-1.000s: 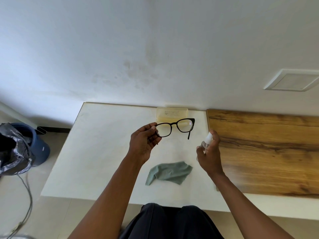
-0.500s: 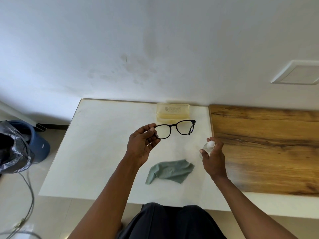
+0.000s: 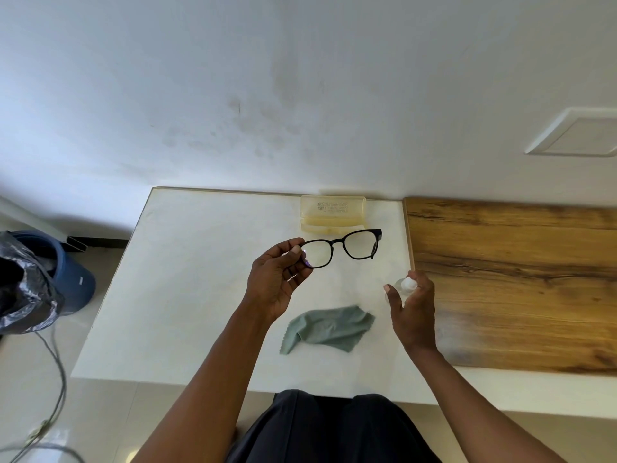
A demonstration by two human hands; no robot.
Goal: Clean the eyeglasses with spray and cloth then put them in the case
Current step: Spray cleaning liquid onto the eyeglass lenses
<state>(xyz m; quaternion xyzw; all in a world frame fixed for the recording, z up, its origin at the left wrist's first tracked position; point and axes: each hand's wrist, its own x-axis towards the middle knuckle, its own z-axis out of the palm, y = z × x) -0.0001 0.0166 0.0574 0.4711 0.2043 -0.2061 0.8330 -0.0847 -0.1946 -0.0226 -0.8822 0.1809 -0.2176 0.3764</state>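
Note:
My left hand (image 3: 277,279) pinches the black-framed eyeglasses (image 3: 344,247) by their left end and holds them up over the white table (image 3: 187,295). My right hand (image 3: 412,309) is low at the table's right side, its fingers around a small clear spray bottle (image 3: 405,285) with a white cap. A grey-green cloth (image 3: 329,327) lies crumpled on the table between my hands. Against the wall at the back of the table is the pale yellow glasses case (image 3: 333,213).
A wooden board (image 3: 517,282) covers the table's right part. To the left on the floor stand a blue bin (image 3: 71,282) with a black bag (image 3: 23,292) and a grey cable (image 3: 53,379). A white vent plate (image 3: 581,133) is on the wall.
My right hand has come down from beside the glasses to the table surface with the spray bottle. The left hand keeps the glasses raised, nearly in the same place.

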